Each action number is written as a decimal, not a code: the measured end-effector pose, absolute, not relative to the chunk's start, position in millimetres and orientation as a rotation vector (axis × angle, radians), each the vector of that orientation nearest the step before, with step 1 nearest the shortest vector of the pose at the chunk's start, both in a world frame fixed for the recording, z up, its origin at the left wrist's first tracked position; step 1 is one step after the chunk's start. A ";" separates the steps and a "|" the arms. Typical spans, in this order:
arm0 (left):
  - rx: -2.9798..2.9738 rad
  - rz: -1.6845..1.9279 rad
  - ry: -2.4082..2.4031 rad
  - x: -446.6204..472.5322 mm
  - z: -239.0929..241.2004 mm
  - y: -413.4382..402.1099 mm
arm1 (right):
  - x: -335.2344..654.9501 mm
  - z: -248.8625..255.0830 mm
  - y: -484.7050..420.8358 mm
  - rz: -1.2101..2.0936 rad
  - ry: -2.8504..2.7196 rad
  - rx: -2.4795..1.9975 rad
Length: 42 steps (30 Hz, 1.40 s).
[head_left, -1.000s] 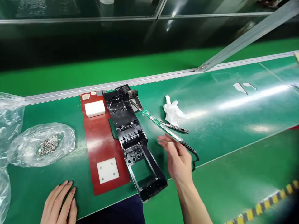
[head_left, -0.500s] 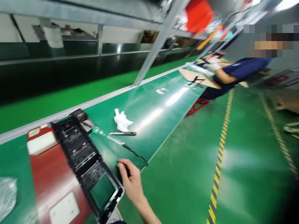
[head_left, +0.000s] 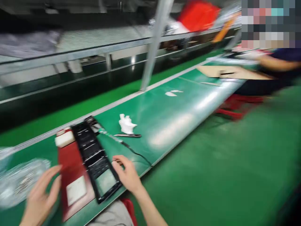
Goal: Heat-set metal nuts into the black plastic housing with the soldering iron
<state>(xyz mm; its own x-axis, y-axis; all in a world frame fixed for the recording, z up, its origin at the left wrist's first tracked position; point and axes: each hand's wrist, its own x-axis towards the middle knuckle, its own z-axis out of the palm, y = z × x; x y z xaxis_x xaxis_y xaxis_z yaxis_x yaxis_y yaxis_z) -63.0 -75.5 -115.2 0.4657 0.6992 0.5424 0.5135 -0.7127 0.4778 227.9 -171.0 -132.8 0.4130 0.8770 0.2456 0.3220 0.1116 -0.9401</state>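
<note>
Head view: since half a second ago the left hand (head_left: 39,196) has come into sight at the lower left, raised over the edge of the red plate (head_left: 70,164), fingers spread and holding nothing. The right hand (head_left: 125,174) has shifted to the right edge of the black frame (head_left: 95,160), fingertips touching its rim, fingers loosely apart; whether they grip it cannot be told through the blur. The view now takes in more of the bench's left end, where the clear bag (head_left: 18,182) of small metal parts shows again.

The frame is long, ribbed black plastic with an open rectangular window near the person; it lies aslant on the flat, glossy red plate, which carries two white blocks. Past its far end a thin green strip (head_left: 109,135) trails a black cable (head_left: 136,153) across the shiny green belt (head_left: 178,119). A crumpled white cloth (head_left: 127,124) lies just beyond the slim dark tool (head_left: 128,135). A co-worker's arm (head_left: 275,62) rests far down the belt.
</note>
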 end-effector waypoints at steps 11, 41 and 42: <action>2.353 1.186 1.100 21.8 -85.3 -19.7 | 247.3 -135.5 -116.4 0.832 -1.396 -1.419; 2.046 1.104 1.649 -86.5 -120.5 -56.0 | 159.4 -93.1 -59.9 0.334 -1.529 -1.323; 2.045 1.114 1.619 -86.7 -119.9 -51.4 | 149.5 -97.7 -57.8 0.329 -1.518 -1.316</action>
<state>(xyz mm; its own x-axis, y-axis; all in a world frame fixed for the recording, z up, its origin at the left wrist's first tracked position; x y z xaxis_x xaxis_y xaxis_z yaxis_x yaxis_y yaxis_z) -86.7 -51.4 -119.9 0.0616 0.9221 0.3820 0.6862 -0.3170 0.6547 149.5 -57.8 -97.7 0.1567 0.8426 0.5152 0.5533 0.3572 -0.7525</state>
